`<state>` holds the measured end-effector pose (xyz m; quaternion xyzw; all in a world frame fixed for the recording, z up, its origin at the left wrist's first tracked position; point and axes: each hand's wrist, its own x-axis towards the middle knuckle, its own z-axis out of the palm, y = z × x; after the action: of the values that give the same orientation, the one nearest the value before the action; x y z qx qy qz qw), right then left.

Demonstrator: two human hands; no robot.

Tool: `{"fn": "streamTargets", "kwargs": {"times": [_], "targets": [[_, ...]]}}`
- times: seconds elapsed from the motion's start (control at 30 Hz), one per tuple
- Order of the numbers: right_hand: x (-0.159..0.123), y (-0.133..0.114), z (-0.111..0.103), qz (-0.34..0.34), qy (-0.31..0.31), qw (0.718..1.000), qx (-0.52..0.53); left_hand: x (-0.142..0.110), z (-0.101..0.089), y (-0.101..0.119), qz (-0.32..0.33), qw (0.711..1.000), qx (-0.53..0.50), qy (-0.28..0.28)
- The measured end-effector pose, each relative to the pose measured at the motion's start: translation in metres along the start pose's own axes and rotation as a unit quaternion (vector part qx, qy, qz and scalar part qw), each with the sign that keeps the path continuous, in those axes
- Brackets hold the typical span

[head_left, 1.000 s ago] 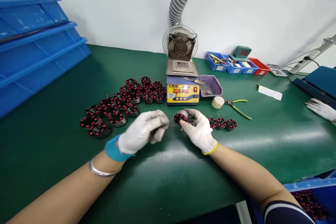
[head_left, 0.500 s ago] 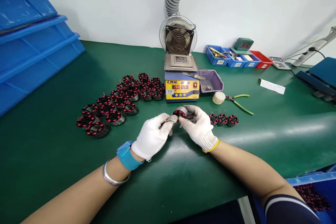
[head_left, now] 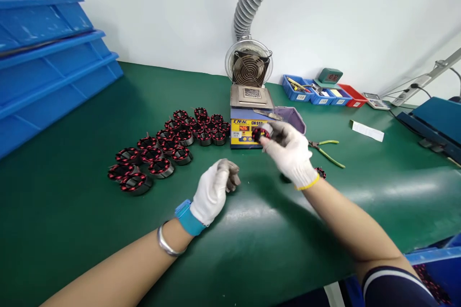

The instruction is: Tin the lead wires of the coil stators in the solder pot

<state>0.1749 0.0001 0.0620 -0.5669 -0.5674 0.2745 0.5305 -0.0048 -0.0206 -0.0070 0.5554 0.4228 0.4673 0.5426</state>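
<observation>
Both hands wear white gloves. My right hand [head_left: 290,151] is raised in front of the yellow and blue solder pot [head_left: 249,117] and grips a small black coil wound with red wire [head_left: 260,133]. My left hand [head_left: 213,189] rests on the green mat, its fingers curled in a loose fist; whether anything is in it is hidden. A blue wrist strap and a metal bangle sit on the left wrist.
Many more red-wound coils [head_left: 163,146] lie left of the solder pot; one coil [head_left: 319,172] peeks out behind my right wrist. A fan with a grey duct [head_left: 249,64], a purple tray [head_left: 296,117], green-handled pliers [head_left: 326,148], small parts bins [head_left: 322,88] and stacked blue crates [head_left: 43,53] stand around.
My right hand has lifted the coil away from my left hand and up toward the solder pot. My left hand has let go and drawn back onto the mat.
</observation>
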Motion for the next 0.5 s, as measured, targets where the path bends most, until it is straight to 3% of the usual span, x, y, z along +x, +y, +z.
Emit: {"fn": "streamTargets", "kwargs": {"times": [0.1,0.27,0.37,0.5], "targets": [[0.065,-0.013,-0.010,-0.089,0.000,0.971,-0.223,0.005,0.003,-0.003,-0.035,0.997,0.010,-0.069],[0.157,-0.027,-0.005,-0.130,-0.013,0.863,-0.488,0.013,0.003,-0.011,-0.041,0.993,0.001,-0.111],[0.182,-0.031,0.006,-0.136,-0.029,0.820,-0.555,0.016,0.001,-0.015,-0.039,0.992,-0.007,-0.116],[0.191,-0.029,0.018,-0.148,-0.047,0.781,-0.605,0.019,0.001,-0.015,-0.034,0.993,-0.001,-0.110]]}}
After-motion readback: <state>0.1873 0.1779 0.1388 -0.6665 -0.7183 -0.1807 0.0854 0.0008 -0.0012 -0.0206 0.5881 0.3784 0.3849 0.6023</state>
